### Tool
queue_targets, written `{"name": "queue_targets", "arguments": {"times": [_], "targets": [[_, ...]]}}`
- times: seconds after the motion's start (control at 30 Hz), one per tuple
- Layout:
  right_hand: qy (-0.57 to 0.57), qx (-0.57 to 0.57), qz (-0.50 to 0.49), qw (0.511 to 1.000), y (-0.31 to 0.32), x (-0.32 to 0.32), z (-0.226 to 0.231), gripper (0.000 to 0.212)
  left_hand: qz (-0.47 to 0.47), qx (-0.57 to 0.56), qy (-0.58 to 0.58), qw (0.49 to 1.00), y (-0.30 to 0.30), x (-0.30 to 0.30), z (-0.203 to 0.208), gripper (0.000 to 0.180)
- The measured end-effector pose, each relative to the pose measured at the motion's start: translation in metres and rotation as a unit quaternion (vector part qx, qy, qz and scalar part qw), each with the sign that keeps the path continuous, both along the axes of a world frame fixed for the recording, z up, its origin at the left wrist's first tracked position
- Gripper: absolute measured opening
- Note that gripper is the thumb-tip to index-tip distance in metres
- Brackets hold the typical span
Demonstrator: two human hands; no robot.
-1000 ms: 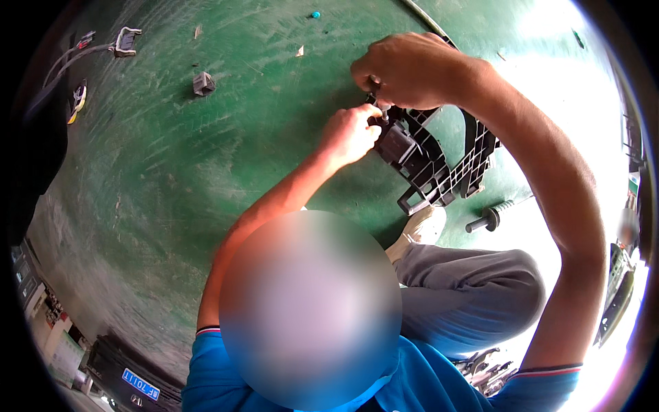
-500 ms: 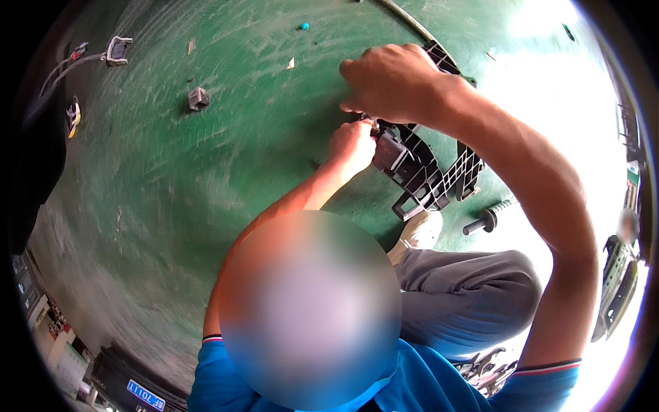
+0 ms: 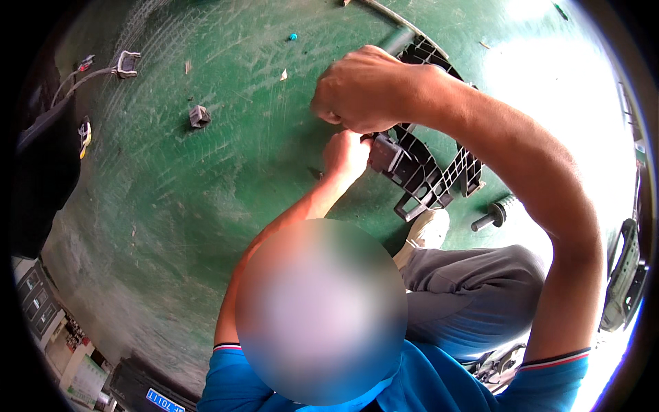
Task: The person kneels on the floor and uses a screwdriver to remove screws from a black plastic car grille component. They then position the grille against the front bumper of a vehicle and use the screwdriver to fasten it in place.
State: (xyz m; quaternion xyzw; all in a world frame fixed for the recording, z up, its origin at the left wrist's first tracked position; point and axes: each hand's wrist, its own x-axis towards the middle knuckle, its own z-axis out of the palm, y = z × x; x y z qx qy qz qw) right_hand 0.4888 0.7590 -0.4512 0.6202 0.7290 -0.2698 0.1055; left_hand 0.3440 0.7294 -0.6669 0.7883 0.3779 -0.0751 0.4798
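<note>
A black ribbed plastic frame lies on the green floor in front of me, with a boxy dark block at its near left edge. My left hand is closed at that edge, beside the block, its fingertips partly hidden. Just above it, my right hand is curled into a fist over the frame's left side. The back of the hand hides whatever its fingers hold. A dark green cylinder shows beyond the right hand, against the frame's far end.
A black rod with a collar and ribbed end lies right of my shoe. A grey hollow block, a blue cap and a cable with a bracket are on the left. A long thin rod lies at the far side.
My right hand has swung left and its fingers have curled in. The green cylinder now shows past it. My left hand stays at the frame's edge; the whole view has shifted slightly.
</note>
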Motion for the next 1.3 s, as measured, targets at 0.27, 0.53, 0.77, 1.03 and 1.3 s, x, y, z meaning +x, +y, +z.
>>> {"name": "queue_targets", "arguments": {"times": [0.27, 0.53, 0.77, 1.03, 1.3], "targets": [[-0.037, 0.003, -0.035, 0.999, -0.001, -0.001, 0.001, 0.008, 0.019, -0.051, -0.023, 0.998, 0.001, 0.003, 0.018, 0.024], [0.061, 0.045, 0.003, 0.997, -0.013, 0.024, 0.031, 0.009, 0.041, -0.003, -0.049, 0.998, -0.005, -0.002, 0.003, 0.024], [0.247, 0.185, -0.117, 0.944, -0.061, 0.077, 0.064, 0.013, 0.118, -0.009, -0.236, 0.965, 0.0, -0.024, 0.014, 0.023], [0.379, 0.086, -0.476, 0.789, -0.16, 0.132, 0.033, 0.019, -0.09, 0.192, -0.026, 0.977, 0.011, -0.106, 0.003, 0.029], [0.538, 0.184, -0.661, 0.49, -0.233, 0.133, -0.065, 0.019, -0.045, 0.127, -0.247, 0.96, -0.024, -0.038, 0.044, 0.065]]}}
